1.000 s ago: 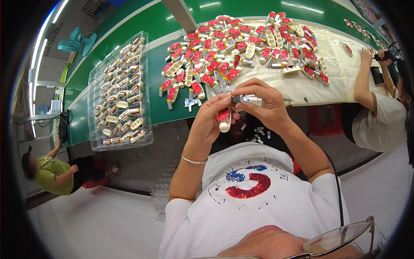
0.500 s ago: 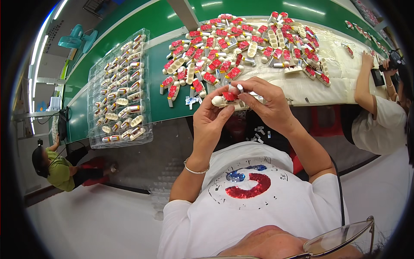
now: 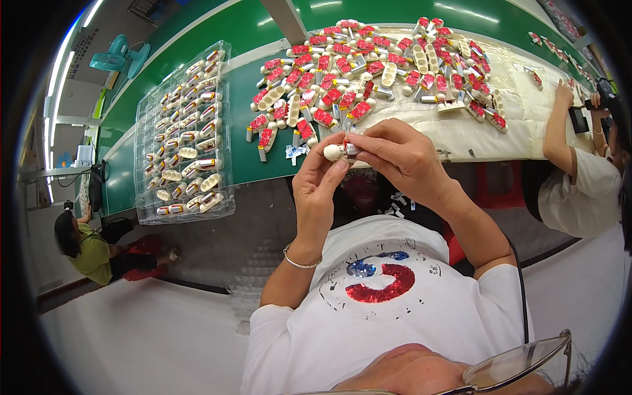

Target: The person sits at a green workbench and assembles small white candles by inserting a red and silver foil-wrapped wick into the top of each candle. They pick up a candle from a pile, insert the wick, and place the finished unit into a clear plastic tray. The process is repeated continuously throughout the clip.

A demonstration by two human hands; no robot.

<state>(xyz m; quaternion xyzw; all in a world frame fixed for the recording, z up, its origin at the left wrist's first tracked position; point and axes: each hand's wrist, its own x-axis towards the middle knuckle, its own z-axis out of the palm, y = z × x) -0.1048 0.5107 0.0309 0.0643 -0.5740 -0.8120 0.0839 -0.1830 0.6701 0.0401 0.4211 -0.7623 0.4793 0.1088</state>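
Both my hands are raised above the near edge of the green table point(image 3: 257, 164). My left hand point(image 3: 317, 187) and my right hand point(image 3: 398, 158) pinch one small cream cylindrical piece point(image 3: 336, 151) with a red end between their fingertips. A large heap of similar cream and red pieces point(image 3: 368, 66) lies on the table just beyond my hands. To the left lies a clear plastic tray point(image 3: 184, 131) whose compartments hold several rows of the same pieces.
A white sheet point(image 3: 520, 112) covers the table's right part. Another person point(image 3: 579, 171) in white works at the right, arm on the table. A person in a green top point(image 3: 89, 247) sits at the far left. A teal fan point(image 3: 118, 56) stands beyond the tray.
My hands have turned the small piece between the fingertips and moved it slightly; its cream end now points left. The person at the far left has shifted position.
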